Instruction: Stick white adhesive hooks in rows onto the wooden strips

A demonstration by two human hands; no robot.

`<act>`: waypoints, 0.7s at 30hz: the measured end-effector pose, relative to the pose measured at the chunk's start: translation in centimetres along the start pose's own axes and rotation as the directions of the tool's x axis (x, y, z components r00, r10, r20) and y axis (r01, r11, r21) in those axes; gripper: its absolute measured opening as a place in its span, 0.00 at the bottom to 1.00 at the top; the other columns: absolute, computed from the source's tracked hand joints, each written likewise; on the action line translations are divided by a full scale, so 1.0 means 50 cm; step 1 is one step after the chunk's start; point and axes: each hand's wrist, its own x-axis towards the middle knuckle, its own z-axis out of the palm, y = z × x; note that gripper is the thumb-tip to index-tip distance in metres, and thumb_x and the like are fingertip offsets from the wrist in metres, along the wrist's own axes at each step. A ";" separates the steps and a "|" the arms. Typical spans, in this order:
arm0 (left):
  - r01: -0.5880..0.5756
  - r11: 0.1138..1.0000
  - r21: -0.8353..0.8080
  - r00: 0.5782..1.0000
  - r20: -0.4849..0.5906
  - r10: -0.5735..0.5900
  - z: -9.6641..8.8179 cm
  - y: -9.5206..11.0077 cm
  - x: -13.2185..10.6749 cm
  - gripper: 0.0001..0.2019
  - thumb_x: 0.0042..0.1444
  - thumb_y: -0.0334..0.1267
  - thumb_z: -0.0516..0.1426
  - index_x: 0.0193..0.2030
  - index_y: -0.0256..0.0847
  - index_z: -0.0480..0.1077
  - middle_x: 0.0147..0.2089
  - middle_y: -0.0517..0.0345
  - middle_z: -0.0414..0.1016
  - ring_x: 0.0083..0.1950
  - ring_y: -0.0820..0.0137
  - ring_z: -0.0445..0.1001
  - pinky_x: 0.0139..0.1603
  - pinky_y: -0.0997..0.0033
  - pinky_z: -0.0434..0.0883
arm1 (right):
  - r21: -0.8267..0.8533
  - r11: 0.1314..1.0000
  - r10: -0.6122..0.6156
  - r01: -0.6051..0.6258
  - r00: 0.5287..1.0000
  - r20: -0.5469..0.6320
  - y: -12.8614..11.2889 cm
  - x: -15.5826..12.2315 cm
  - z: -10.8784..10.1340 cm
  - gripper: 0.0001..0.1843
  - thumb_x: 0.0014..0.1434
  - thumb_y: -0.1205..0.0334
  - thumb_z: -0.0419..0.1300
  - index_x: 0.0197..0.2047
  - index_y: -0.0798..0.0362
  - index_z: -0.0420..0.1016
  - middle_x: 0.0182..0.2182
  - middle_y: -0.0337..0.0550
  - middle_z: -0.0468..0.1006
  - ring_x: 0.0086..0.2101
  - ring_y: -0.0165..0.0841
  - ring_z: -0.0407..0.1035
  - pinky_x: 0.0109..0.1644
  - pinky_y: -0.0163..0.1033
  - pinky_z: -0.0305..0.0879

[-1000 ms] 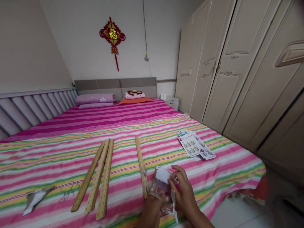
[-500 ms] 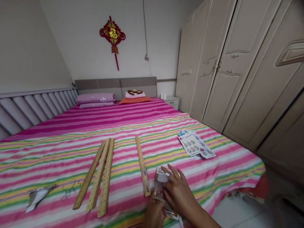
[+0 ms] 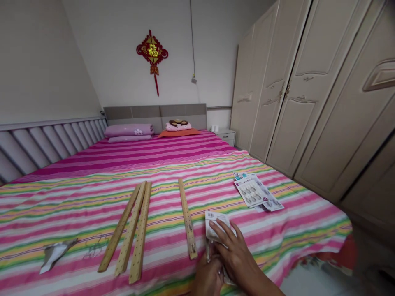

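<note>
Near the bed's front edge, both of my hands hold a white hook-style blister pack (image 3: pixel 216 216) with a barcode on its card. My left hand (image 3: pixel 207 276) is curled round its lower part, fingers mostly hidden. Across the card lies my right hand (image 3: pixel 236 253), fingers bent over it and pressing it from above. Just left of the pack is a single wooden strip (image 3: pixel 184 205) with rows of small holes and metal pieces at its near end. Further left, three more perforated wooden strips (image 3: pixel 133 234) lie close together.
More printed blister cards (image 3: pixel 251 192) overlap at the right. A crumpled silvery wrapper (image 3: pixel 56 254) and thin loose loops (image 3: pixel 96 246) lie at the left. Striped cloth (image 3: pixel 210 189) covers the bed; wardrobes (image 3: pixel 286 94) stand at the right, a white rail (image 3: pixel 55 142) at the left.
The pack has turned in my hands, so its white barcode card now faces up instead of the clear plastic. My view has shifted slightly; the strips and cards stay put.
</note>
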 end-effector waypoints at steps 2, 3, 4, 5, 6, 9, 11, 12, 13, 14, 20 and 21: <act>0.009 1.000 -0.003 1.000 -0.018 -0.009 -0.001 -0.002 0.001 0.21 0.34 0.25 0.60 0.39 0.43 0.73 0.43 0.50 0.76 0.52 0.58 0.70 0.46 0.66 0.68 | 0.009 0.999 -0.040 0.039 0.999 0.023 0.003 -0.002 -0.002 0.10 0.59 0.72 0.50 0.38 0.52 0.71 0.59 0.48 0.63 0.60 0.41 0.51 0.59 0.59 0.50; 0.013 1.000 -0.007 1.000 -0.024 -0.013 -0.003 -0.003 0.002 0.20 0.34 0.26 0.61 0.39 0.43 0.73 0.43 0.49 0.76 0.51 0.58 0.71 0.46 0.66 0.68 | 0.017 0.998 -0.055 0.054 0.998 0.039 0.005 -0.003 -0.004 0.10 0.60 0.72 0.50 0.39 0.52 0.71 0.59 0.48 0.63 0.60 0.41 0.52 0.59 0.59 0.51; 0.015 1.000 -0.012 0.999 -0.029 -0.015 -0.005 -0.003 0.004 0.19 0.34 0.26 0.61 0.38 0.42 0.73 0.43 0.49 0.76 0.50 0.58 0.71 0.45 0.66 0.68 | 0.025 0.998 -0.065 0.064 0.996 0.055 0.006 -0.003 -0.007 0.10 0.60 0.72 0.50 0.40 0.52 0.70 0.59 0.49 0.63 0.59 0.40 0.53 0.59 0.58 0.51; 0.014 1.000 -0.018 0.999 -0.035 -0.014 -0.006 -0.003 0.005 0.17 0.35 0.26 0.62 0.36 0.41 0.74 0.42 0.49 0.76 0.49 0.59 0.72 0.45 0.67 0.68 | 0.033 0.997 -0.070 0.068 0.995 0.067 0.007 -0.004 -0.011 0.10 0.60 0.72 0.50 0.41 0.52 0.70 0.60 0.49 0.63 0.59 0.40 0.54 0.59 0.58 0.51; 0.011 1.000 -0.023 0.999 -0.039 -0.012 -0.007 -0.002 0.006 0.16 0.35 0.27 0.62 0.36 0.41 0.74 0.41 0.49 0.77 0.47 0.59 0.73 0.44 0.67 0.68 | 0.041 0.997 -0.072 0.069 0.995 0.076 0.008 -0.004 -0.014 0.10 0.60 0.71 0.50 0.42 0.52 0.70 0.60 0.50 0.62 0.59 0.40 0.55 0.60 0.58 0.51; -0.004 1.000 -0.029 0.998 -0.064 0.002 -0.001 0.004 0.007 0.13 0.35 0.28 0.63 0.32 0.39 0.74 0.34 0.52 0.77 0.40 0.63 0.75 0.40 0.71 0.68 | 0.080 0.995 -0.071 0.064 0.993 0.090 0.014 -0.006 -0.021 0.11 0.62 0.69 0.50 0.44 0.51 0.70 0.61 0.50 0.60 0.58 0.38 0.56 0.60 0.57 0.52; -0.006 1.000 -0.012 0.994 -0.106 0.005 0.007 0.007 0.007 0.11 0.35 0.29 0.64 0.30 0.39 0.73 0.27 0.58 0.74 0.33 0.69 0.74 0.34 0.74 0.67 | 0.110 0.993 -0.055 0.044 0.994 0.098 0.019 -0.007 -0.020 0.11 0.62 0.68 0.50 0.45 0.51 0.69 0.61 0.51 0.61 0.58 0.38 0.56 0.60 0.56 0.52; 0.006 1.000 0.008 0.992 -0.128 -0.005 0.011 0.008 0.007 0.10 0.36 0.30 0.64 0.29 0.39 0.72 0.23 0.61 0.72 0.29 0.72 0.72 0.32 0.75 0.66 | 0.117 0.993 -0.041 0.029 0.994 0.105 0.021 -0.007 -0.018 0.11 0.62 0.68 0.49 0.45 0.51 0.69 0.61 0.51 0.60 0.58 0.38 0.56 0.60 0.56 0.52; 0.018 0.999 0.030 0.989 -0.149 -0.014 0.013 0.007 0.008 0.09 0.37 0.32 0.64 0.29 0.39 0.72 0.20 0.64 0.69 0.27 0.73 0.71 0.31 0.76 0.65 | 0.118 0.993 -0.027 0.014 0.993 0.112 0.023 -0.007 -0.015 0.11 0.62 0.68 0.49 0.44 0.52 0.70 0.61 0.51 0.60 0.58 0.38 0.56 0.60 0.57 0.52; 0.024 0.998 0.049 0.986 -0.163 -0.016 0.014 0.006 0.010 0.08 0.38 0.34 0.64 0.28 0.39 0.72 0.19 0.65 0.68 0.26 0.74 0.70 0.31 0.76 0.65 | 0.113 0.994 -0.016 0.003 0.993 0.117 0.024 -0.008 -0.012 0.11 0.61 0.69 0.49 0.44 0.52 0.70 0.61 0.52 0.59 0.59 0.38 0.55 0.60 0.57 0.53; -0.011 0.997 0.070 0.994 -0.108 0.019 0.007 -0.006 0.027 0.16 0.37 0.41 0.65 0.35 0.37 0.75 0.30 0.53 0.77 0.40 0.62 0.74 0.42 0.66 0.67 | 0.101 0.995 -0.023 0.020 0.999 0.035 0.023 -0.013 0.001 0.13 0.59 0.73 0.49 0.43 0.53 0.69 0.60 0.54 0.61 0.58 0.39 0.57 0.59 0.56 0.55; -0.009 0.998 0.068 0.995 -0.100 0.015 0.008 -0.005 0.028 0.16 0.37 0.41 0.65 0.34 0.36 0.75 0.30 0.52 0.77 0.40 0.60 0.74 0.42 0.66 0.68 | 0.112 0.994 -0.016 0.015 1.000 0.013 0.022 -0.014 0.002 0.13 0.58 0.73 0.49 0.43 0.53 0.69 0.60 0.55 0.62 0.57 0.39 0.57 0.58 0.55 0.55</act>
